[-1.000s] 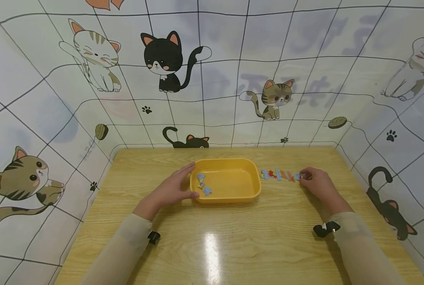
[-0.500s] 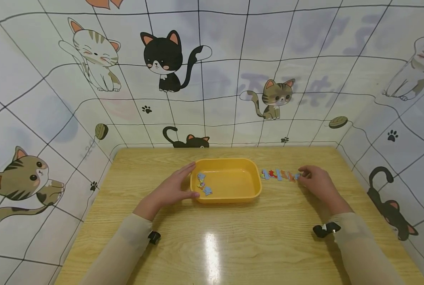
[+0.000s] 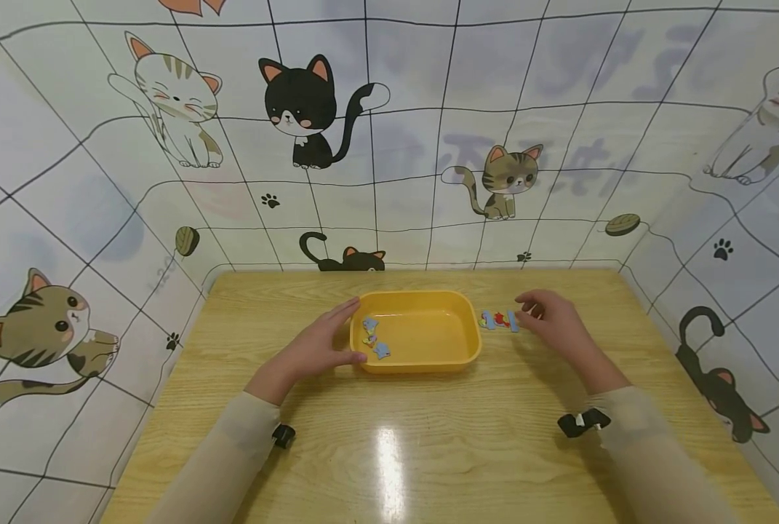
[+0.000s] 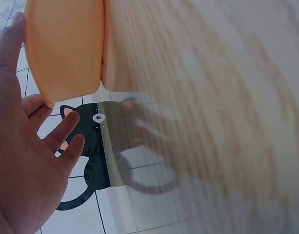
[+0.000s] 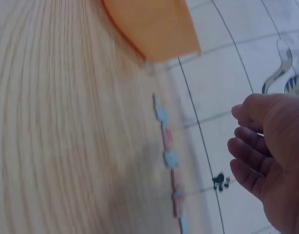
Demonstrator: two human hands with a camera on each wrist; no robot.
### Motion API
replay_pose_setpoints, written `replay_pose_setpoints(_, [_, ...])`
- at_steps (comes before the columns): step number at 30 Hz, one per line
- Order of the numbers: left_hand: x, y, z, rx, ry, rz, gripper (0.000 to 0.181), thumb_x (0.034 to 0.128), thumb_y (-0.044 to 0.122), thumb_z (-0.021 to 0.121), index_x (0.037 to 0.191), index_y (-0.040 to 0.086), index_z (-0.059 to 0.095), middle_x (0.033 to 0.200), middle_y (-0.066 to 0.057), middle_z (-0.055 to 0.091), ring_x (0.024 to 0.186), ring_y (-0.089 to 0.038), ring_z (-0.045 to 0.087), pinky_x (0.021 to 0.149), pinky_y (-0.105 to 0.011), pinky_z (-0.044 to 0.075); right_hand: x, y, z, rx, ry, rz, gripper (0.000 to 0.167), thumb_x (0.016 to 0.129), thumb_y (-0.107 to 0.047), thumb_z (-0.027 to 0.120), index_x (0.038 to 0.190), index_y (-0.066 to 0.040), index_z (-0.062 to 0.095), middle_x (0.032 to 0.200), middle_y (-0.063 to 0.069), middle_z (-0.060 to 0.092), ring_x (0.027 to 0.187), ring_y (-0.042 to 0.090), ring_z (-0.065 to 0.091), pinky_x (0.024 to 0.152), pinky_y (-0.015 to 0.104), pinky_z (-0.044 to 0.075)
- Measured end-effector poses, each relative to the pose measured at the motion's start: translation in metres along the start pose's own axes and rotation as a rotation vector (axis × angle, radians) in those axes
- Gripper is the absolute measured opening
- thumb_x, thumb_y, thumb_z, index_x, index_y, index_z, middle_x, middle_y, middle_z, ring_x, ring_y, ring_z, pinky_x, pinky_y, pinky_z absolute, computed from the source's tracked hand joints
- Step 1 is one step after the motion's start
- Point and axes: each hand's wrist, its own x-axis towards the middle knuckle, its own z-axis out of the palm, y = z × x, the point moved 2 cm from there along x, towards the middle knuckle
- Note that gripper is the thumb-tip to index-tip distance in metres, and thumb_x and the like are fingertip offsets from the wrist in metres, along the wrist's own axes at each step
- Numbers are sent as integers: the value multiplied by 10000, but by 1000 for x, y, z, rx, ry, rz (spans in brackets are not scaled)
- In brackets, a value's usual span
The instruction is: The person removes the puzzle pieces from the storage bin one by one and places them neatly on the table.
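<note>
The yellow tray (image 3: 428, 338) lies on the table with several small colourful pieces (image 3: 381, 351) at its left end. My left hand (image 3: 307, 353) grips the tray's left end, thumb at the near corner and fingers at the far one; in the left wrist view the hand (image 4: 32, 161) holds the tray's rim (image 4: 64, 58). Right of the tray lies a row of flat pieces (image 3: 500, 320). Over the row's right part is my right hand (image 3: 556, 324), hiding some pieces. The right wrist view shows that hand (image 5: 281, 151) loosely curled, holding nothing, apart from the row (image 5: 171, 159).
A light wooden table (image 3: 337, 444) carries the tray and pieces. Behind it and at both sides stand white walls (image 3: 409, 145) with grid lines and printed cats. Each wrist has a black strap, the right one (image 3: 583, 422) beside the beige sleeve (image 3: 644, 437).
My right hand has moved left from the row's right end, over its orange and blue pieces, and covers them in the head view. The left hand and the tray have stayed in place.
</note>
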Motion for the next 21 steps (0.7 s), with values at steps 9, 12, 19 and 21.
replay_pose_setpoints(9, [-1, 2, 0, 0, 2, 4, 1122, 918, 608, 864, 1775, 183, 278, 1845, 72, 183, 1690, -310, 202, 1341, -595, 230, 14, -49, 18, 49, -40, -135, 253, 1025, -57, 791, 1268, -1, 750, 1043, 91, 702, 849, 217, 632, 691, 307, 555])
replay_pose_setpoints(12, [-1, 2, 0, -2, 1, 1, 1122, 916, 594, 872, 1776, 189, 275, 1845, 70, 182, 1690, -310, 202, 1342, -591, 227, 18, -62, 25, 54, -76, -166, 260, 1031, -66, 789, 1280, -5, 749, 1066, 89, 708, 855, 206, 637, 699, 322, 565])
replay_pose_setpoints(19, [-1, 2, -1, -6, 8, 0, 1113, 923, 584, 870, 1773, 172, 281, 1846, 59, 188, 1690, -320, 200, 1341, -603, 221, 34, -95, 43, 50, -219, -246, 299, 1043, -93, 783, 1333, -44, 729, 1159, 100, 707, 945, 220, 665, 791, 409, 594])
replay_pose_setpoints(21, [-1, 3, -1, -9, 6, 2, 1117, 922, 581, 873, 1772, 162, 283, 1846, 56, 186, 1691, -321, 196, 1341, -607, 218, 38, -104, 50, 33, -268, -267, 326, 1040, -110, 791, 1354, -58, 719, 1186, 70, 704, 972, 215, 668, 816, 419, 599])
